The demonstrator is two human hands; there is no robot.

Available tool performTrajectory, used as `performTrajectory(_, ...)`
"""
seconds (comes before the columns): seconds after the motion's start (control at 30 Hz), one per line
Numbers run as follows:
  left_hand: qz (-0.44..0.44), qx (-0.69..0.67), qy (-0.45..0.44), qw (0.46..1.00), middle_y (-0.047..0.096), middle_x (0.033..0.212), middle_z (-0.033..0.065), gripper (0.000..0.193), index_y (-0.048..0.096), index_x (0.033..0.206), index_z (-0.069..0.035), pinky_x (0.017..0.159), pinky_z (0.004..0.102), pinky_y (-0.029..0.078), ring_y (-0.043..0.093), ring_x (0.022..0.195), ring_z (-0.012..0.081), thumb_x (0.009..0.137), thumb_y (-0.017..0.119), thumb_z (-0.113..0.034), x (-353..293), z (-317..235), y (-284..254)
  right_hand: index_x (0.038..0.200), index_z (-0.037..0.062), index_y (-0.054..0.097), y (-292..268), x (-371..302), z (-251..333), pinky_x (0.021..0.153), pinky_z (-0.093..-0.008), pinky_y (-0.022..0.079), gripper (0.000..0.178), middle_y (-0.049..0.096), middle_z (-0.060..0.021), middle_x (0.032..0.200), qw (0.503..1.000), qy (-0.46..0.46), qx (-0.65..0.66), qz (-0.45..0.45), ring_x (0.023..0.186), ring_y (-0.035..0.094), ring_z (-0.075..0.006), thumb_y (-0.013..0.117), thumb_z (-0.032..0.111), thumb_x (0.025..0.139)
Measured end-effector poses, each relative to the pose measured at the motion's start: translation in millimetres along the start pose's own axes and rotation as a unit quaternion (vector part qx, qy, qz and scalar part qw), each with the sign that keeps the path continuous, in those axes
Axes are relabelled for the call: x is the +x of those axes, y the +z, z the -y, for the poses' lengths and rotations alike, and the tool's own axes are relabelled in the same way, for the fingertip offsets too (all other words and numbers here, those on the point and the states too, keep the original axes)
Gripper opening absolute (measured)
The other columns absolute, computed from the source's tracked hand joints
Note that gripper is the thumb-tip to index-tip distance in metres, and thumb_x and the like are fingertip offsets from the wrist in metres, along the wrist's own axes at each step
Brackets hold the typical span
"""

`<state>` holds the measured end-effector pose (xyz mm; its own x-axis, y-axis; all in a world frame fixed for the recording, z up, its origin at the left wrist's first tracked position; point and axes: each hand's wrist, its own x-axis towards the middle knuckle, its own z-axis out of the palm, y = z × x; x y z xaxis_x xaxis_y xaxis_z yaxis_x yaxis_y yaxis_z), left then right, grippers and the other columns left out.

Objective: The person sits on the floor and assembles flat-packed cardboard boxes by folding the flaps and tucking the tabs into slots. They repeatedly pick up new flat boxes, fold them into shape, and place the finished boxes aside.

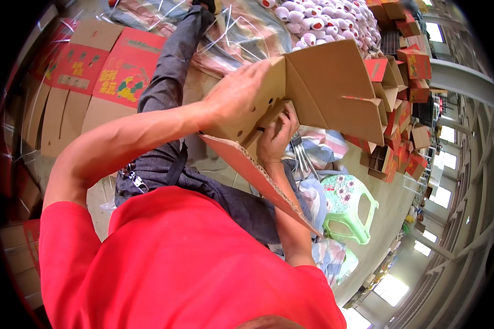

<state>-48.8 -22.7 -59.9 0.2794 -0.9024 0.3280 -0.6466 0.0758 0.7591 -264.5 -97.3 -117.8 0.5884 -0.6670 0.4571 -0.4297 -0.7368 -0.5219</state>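
A partly folded cardboard box is tilted over my lap, its brown inside facing up and several round holes in its walls. My left hand lies flat along the box's left panel, fingers stretched out. Past a red-faced flap, my right hand reaches into the box with its fingers curled against the inner cardboard. A small dark spot shows beside its thumb; whether the hand holds something there is hidden. Thin metallic-looking strips hang just right of that hand.
Flat red and brown cartons lie at the left. Net-wrapped round fruit is heaped at the far side, beside a striped sheet. A green stool with a flowered seat stands at the right. Open red boxes are piled beyond it.
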Motion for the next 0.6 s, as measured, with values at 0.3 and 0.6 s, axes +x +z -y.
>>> performTrajectory(0.3,0.182,0.12,0.129,0.967,0.044,0.164,0.0221,0.085,0.046,0.155,0.005,0.13,0.0584,0.018,0.031,0.157,0.0403,0.091,0.073,-0.043,-54,30,53,0.121,-0.0041,0.058,0,-12,-15,0.112,-0.0558,0.041,0.027,0.058,-0.0252,0.138,0.997,0.068,0.02,0.02,0.13,0.053,-0.045,0.059,0.006,0.096)
performTrajectory(0.6,0.2,-0.114,0.133,0.964,0.067,0.133,0.0201,0.035,0.069,0.123,0.003,0.12,0.0525,0.039,0.056,0.135,0.0386,0.092,0.066,-0.013,-47,42,23,0.124,0.0008,0.074,-11,-22,-5,0.122,-0.0589,0.035,0.032,0.052,-0.0199,0.156,0.984,-0.029,-0.088,0.149,0.148,0.042,-0.0466,0.058,0.01,0.098)
